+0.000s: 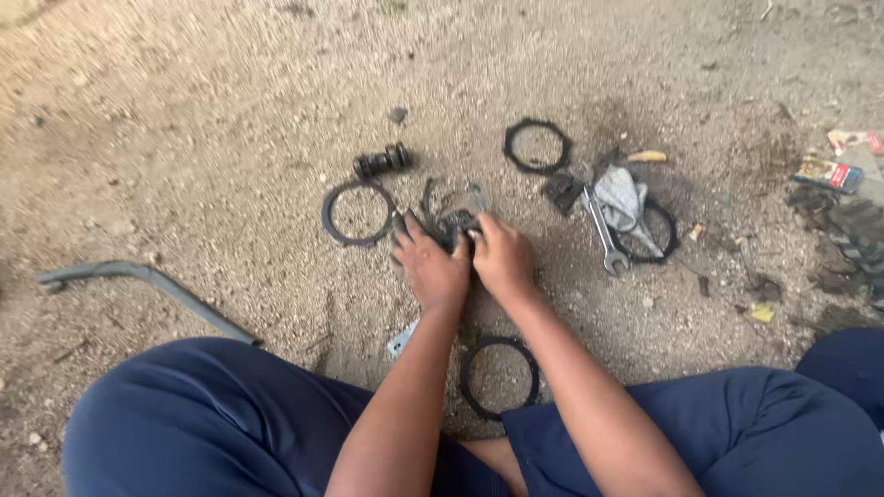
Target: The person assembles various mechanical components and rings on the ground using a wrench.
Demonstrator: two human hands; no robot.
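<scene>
Right now both of your hands meet over a small dark metal part (451,225) lying on the sandy ground (203,138), just above the centre of the view. Your left hand (431,267) rests palm down with its fingers curled onto the part's left side, and your right hand (502,258) is clenched around its right side, so the two hands touch each other. At ten o'clock from the part, just beside it, lies a dark flat ring (357,213), and further out at eleven o'clock sits a short black cylinder (383,161). At one o'clock lies a second ring (537,146). At three o'clock a silver spanner (605,235) lies beside a grey rag (622,198), which covers part of a third ring (658,241). At six o'clock, between your forearms and your blue-trousered knees (230,414), a fourth ring (500,377) lies flat. Well away at nine o'clock a bent grey metal bar (147,281) lies on the ground.
</scene>
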